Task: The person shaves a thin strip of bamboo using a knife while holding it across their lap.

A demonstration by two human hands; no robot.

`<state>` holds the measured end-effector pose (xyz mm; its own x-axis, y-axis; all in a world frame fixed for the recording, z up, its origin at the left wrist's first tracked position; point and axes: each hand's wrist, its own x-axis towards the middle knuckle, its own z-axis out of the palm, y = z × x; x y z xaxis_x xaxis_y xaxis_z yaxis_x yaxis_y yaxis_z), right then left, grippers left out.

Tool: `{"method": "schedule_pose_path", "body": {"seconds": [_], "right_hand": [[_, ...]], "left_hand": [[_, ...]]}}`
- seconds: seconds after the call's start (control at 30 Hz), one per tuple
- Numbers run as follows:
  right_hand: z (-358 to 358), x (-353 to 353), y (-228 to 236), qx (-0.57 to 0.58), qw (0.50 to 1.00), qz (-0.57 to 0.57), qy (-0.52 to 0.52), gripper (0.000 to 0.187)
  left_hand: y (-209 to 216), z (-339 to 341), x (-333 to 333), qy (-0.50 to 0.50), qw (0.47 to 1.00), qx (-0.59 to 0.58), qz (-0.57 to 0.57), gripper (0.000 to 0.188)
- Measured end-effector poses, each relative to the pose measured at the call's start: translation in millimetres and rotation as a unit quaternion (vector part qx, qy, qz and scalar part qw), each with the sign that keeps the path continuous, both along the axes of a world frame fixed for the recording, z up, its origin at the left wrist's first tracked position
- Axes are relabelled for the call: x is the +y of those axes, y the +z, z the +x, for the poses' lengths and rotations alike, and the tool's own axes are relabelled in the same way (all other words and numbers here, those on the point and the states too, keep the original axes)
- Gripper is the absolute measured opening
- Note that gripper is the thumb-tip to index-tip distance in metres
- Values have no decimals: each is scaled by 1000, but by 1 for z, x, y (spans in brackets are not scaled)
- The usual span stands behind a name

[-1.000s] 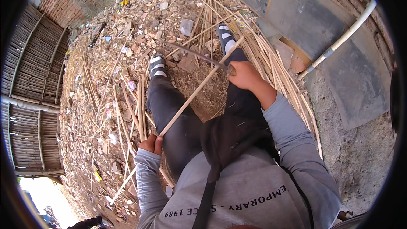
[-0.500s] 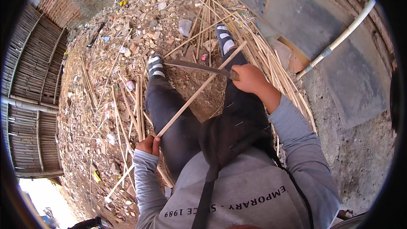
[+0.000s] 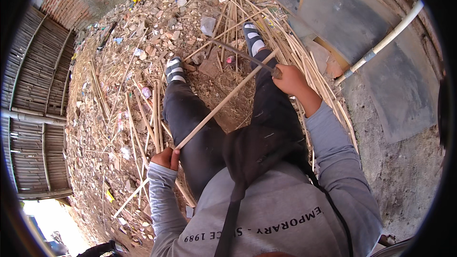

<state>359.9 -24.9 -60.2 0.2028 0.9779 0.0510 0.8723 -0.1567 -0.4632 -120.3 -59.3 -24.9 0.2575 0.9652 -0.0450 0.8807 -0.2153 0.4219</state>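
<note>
A long pale bamboo strip (image 3: 220, 107) runs slantwise over my lap, from near left to far right. Its near end is in my left hand (image 3: 165, 158), closed with the thumb along the strip. My right hand (image 3: 290, 81) is closed round the handle of a long knife (image 3: 243, 54) above my right leg. The dark blade points away to the left and crosses the strip close to its far end; whether the two touch I cannot tell.
Many bamboo strips (image 3: 304, 74) lie piled along my right leg, and more strips (image 3: 156, 114) lie on my left. Rubble and litter (image 3: 157, 43) cover the ground. A pale pole (image 3: 381, 45) leans beside dark sheets (image 3: 342, 14) on the right; a bamboo wall (image 3: 35, 66) stands left.
My right hand has shifted slightly right, and the knife's tip has swung farther from me and to the right. The left hand and the bamboo strip have barely moved.
</note>
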Motion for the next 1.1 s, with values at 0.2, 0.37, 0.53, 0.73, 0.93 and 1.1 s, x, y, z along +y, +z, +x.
{"method": "schedule_pose_path", "body": {"seconds": [0.2, 0.37, 0.53, 0.73, 0.93, 1.1], "right_hand": [[-7, -12, 5, 42, 996, 50, -63, 20], [7, -15, 7, -2, 999, 13, -30, 21], [-18, -10, 9, 39, 999, 16, -27, 21], [-1, -10, 12, -42, 999, -19, 6, 21], [-6, -12, 11, 22, 999, -8, -35, 25], [13, -13, -3, 43, 998, -12, -37, 28]], "left_hand": [[-2, -1, 2, -28, 999, -4, 17, 44], [4, 1, 2, -34, 999, -8, 14, 46], [0, -3, 6, -33, 999, -12, -5, 47], [4, -1, 5, -14, 1000, -5, -25, 46], [6, -1, 8, -28, 999, -13, -26, 46], [-1, -4, 5, -14, 999, -37, -35, 47]]}}
